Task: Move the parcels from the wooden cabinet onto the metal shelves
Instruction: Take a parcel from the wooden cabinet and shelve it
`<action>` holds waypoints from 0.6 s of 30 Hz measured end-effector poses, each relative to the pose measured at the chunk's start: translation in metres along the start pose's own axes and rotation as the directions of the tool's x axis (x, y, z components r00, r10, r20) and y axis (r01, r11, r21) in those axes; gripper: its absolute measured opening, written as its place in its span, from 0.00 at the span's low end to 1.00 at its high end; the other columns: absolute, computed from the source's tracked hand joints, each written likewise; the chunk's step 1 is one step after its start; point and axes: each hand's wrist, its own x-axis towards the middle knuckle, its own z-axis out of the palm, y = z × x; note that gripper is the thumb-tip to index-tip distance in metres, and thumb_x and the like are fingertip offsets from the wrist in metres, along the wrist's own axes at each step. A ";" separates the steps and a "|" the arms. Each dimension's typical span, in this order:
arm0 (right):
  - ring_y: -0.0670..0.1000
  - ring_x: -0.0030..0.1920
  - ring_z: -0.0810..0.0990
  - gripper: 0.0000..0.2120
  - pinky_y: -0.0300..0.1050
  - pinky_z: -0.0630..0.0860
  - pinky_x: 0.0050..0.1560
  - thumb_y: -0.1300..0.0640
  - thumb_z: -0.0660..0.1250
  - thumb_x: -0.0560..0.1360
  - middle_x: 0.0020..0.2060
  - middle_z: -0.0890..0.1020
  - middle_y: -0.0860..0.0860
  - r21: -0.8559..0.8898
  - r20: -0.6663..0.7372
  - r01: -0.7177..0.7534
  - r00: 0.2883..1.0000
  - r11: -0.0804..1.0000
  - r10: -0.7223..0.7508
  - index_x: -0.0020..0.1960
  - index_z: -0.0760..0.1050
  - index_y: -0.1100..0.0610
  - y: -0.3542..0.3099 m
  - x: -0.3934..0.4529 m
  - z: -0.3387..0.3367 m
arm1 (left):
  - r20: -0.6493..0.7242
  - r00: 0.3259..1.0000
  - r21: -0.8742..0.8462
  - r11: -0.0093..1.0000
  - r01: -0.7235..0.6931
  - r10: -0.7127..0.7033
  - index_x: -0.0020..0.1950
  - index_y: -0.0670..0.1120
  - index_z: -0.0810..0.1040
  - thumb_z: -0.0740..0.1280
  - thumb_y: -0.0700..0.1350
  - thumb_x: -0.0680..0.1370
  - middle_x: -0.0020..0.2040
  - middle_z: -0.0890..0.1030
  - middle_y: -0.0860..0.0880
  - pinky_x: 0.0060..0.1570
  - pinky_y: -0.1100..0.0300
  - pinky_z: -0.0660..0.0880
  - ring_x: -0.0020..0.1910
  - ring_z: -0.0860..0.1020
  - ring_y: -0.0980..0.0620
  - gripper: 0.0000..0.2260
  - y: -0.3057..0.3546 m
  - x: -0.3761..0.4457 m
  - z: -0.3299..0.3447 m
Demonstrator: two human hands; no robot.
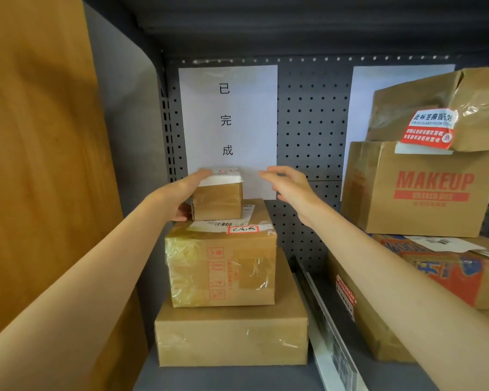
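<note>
A small brown parcel (218,201) with a white label on its top sits on a stack of two larger cardboard parcels: a taped middle box (223,266) and a flat bottom box (232,338). My left hand (181,196) grips the small parcel's left side, fingers over the top edge and thumb low. My right hand (290,187) hovers open just right of it, not touching. The stack stands on the grey metal shelf (237,376), in front of a white paper sign (227,119) on the pegboard back.
A wooden panel (40,165) fills the left side. To the right stand a "MAKEUP" carton (424,190), a crumpled parcel (441,108) on top of it and a long printed box (407,292) beneath. A metal divider rail (322,314) runs between the stacks.
</note>
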 end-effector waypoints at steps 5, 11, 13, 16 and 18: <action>0.49 0.63 0.73 0.21 0.49 0.69 0.67 0.48 0.68 0.76 0.62 0.73 0.48 -0.017 -0.009 0.001 1.000 1.000 -0.001 0.66 0.72 0.52 -0.003 -0.002 -0.001 | -0.033 0.995 0.057 0.994 -0.089 0.091 0.74 0.46 0.62 0.64 0.66 0.73 0.68 0.71 0.43 0.59 0.48 0.72 0.64 0.72 0.41 0.37 -0.001 -0.002 0.002; 0.47 0.60 0.72 0.22 0.42 0.68 0.60 0.50 0.68 0.76 0.63 0.74 0.49 -0.119 -0.061 0.058 0.996 0.991 -0.066 0.68 0.70 0.53 -0.005 -0.015 -0.004 | -0.173 0.869 0.323 0.860 -0.395 0.464 0.71 0.45 0.66 0.63 0.63 0.76 0.66 0.73 0.44 0.56 0.52 0.69 0.63 0.72 0.43 0.31 -0.008 -0.008 -0.006; 0.47 0.60 0.71 0.22 0.40 0.66 0.57 0.51 0.68 0.76 0.64 0.73 0.51 -0.265 -0.098 0.130 0.982 0.956 -0.161 0.69 0.70 0.54 -0.007 -0.021 -0.003 | -0.176 0.787 0.434 0.764 -0.477 0.591 0.71 0.46 0.67 0.64 0.61 0.76 0.64 0.75 0.44 0.55 0.51 0.71 0.61 0.74 0.43 0.29 -0.009 -0.015 -0.010; 0.51 0.66 0.69 0.23 0.45 0.68 0.61 0.54 0.67 0.76 0.66 0.72 0.52 -0.493 -0.081 0.239 0.945 0.836 -0.318 0.69 0.68 0.55 -0.012 -0.031 -0.005 | -0.140 0.663 0.608 0.592 -0.529 0.736 0.68 0.46 0.70 0.65 0.58 0.77 0.62 0.77 0.45 0.53 0.51 0.74 0.58 0.76 0.44 0.25 -0.010 -0.024 -0.015; 0.53 0.68 0.68 0.24 0.47 0.68 0.61 0.54 0.66 0.76 0.67 0.71 0.52 -0.630 -0.043 0.281 0.918 0.724 -0.394 0.70 0.68 0.55 -0.017 -0.042 -0.004 | -0.102 0.574 0.706 0.466 -0.534 0.813 0.67 0.46 0.72 0.65 0.57 0.77 0.61 0.78 0.44 0.53 0.50 0.75 0.57 0.77 0.43 0.23 -0.013 -0.034 -0.020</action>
